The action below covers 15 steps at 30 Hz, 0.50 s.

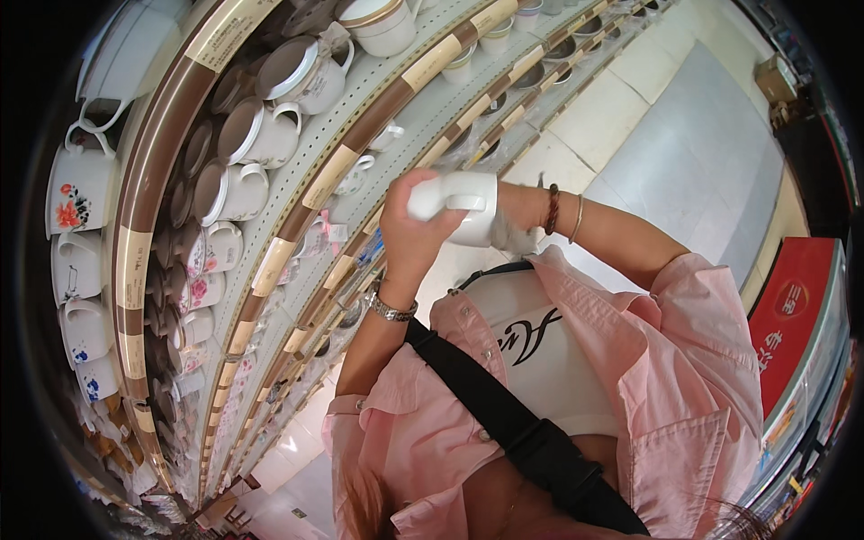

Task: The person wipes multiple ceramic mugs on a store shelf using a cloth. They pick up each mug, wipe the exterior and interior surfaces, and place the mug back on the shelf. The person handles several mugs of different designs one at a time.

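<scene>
A white ceramic mug is held sideways before my chest, its handle towards me. My left hand, with a metal watch at the wrist, grips the mug at its left end. At the right end, my right hand meets the mug's rim, bunched on a greyish cloth. The cloth is blurred, and the mug and cloth hide most of the right fingers. Just left of the mug, a shelf carries small white cups.
Tiered shelves with brown-and-cream label rails curve along the left. Lidded mugs and flowered mugs crowd them. Metal bowls sit on lower tiers. A red-panelled display case stands at the right, and a cardboard box farther off.
</scene>
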Tool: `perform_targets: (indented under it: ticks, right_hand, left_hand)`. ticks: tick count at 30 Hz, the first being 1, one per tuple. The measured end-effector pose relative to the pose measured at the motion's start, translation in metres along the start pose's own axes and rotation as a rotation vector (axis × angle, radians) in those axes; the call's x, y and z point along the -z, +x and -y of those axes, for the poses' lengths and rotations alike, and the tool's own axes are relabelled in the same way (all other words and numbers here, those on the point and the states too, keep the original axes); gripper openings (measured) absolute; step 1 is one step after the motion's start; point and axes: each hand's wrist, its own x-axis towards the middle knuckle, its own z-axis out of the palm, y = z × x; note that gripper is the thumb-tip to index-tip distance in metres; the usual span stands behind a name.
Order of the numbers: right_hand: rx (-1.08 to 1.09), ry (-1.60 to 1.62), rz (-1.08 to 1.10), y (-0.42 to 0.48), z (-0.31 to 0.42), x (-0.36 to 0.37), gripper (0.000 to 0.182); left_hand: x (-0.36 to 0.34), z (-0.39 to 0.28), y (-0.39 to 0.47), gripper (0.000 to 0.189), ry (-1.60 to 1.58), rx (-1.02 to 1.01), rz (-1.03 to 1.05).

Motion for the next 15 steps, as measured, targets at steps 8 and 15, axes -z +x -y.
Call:
perform_targets:
  ticks: [8,15]
  right_hand:
    - [-0.148,0.688,-0.194,-0.043,0.011,0.025,0.039]
    - [-0.459,0.553,-0.466,-0.06,0.014,0.019,0.036]
  left_hand:
    - [0.037,0.014,0.02,0.031,-0.697,0.054,-0.186]
    - [0.036,0.017,0.009,0.044,-1.109,-0.013,0.08]
